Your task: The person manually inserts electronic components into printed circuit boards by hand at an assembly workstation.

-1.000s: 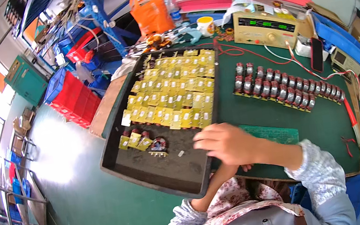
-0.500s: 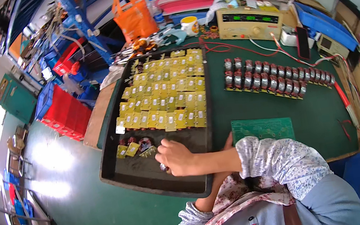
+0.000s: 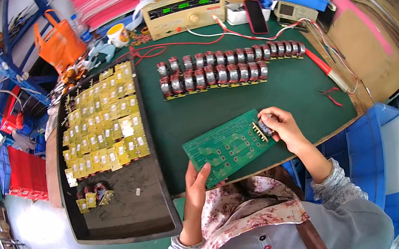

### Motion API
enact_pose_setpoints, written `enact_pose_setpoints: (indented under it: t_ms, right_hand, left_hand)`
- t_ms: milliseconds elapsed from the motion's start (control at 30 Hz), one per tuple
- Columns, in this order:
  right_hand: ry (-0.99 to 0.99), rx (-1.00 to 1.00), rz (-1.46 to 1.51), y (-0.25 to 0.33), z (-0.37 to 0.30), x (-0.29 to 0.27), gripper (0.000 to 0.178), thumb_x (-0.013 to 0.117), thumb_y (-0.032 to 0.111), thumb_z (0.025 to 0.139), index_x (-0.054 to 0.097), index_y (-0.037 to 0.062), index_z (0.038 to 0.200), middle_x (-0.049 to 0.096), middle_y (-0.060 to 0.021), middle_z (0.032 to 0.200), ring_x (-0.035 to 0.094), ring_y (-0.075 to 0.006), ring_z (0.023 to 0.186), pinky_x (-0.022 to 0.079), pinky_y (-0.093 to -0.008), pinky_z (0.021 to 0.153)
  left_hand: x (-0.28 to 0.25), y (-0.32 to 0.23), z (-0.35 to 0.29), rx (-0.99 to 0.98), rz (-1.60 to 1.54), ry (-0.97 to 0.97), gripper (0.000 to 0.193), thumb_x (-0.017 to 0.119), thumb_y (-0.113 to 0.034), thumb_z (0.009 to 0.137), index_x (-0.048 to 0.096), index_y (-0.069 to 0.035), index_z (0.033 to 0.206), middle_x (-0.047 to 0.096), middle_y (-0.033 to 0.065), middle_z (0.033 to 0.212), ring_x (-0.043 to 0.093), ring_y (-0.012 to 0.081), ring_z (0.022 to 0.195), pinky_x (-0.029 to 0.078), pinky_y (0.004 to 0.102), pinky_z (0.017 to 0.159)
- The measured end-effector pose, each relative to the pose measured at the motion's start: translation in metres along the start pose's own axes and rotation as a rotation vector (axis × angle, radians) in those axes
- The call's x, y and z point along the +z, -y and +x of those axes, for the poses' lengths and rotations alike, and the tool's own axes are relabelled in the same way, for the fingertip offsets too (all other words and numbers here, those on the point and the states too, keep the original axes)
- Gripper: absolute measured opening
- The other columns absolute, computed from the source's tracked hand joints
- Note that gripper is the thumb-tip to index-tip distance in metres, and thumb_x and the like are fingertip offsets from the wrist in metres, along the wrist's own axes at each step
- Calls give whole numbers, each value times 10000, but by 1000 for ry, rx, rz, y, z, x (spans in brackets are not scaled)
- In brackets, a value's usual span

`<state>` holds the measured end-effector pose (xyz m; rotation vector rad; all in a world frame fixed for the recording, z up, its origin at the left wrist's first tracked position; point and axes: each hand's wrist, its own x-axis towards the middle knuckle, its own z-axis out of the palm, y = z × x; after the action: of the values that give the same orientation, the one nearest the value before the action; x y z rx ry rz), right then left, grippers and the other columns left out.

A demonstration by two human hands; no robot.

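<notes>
Left hand (image 3: 196, 184): we see it clasp a green circuit board (image 3: 226, 146).
Right hand (image 3: 282, 126): pinches a wound coil (image 3: 264, 128) at the board's right end.

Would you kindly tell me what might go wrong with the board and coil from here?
The coil in the right hand has pins facing the board; a knock might bend them. The left hand holds the board near one corner, so it could tip if pressed.
</notes>
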<state>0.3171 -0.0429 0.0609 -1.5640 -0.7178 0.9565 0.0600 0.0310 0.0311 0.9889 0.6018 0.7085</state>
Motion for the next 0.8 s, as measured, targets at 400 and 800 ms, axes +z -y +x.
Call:
enact_pose_setpoints:
  t_ms: [400, 800]
  right_hand:
    - [-57, -493, -350, -12, -1, 8, 137, 658, 60, 848, 649, 18, 978, 664, -36, 811, 591, -78, 666, 471, -249, 591]
    - [15, -31, -37, -6, -1, 0, 125, 620, 168, 911, 676, 81, 982, 528, 60, 652, 427, -4, 519, 314, -181, 410]
  left_hand:
    - [17, 2, -9, 37, 56, -100, 336, 471, -135, 951, 436, 18, 1249, 651, 135, 997, 651, 167, 709, 512, 256, 565]
    - [9, -3, -10, 23, 23, 39, 390, 437, -78, 982, 342, 4, 1352, 598, 107, 1139, 637, 144, 846, 549, 257, 650]
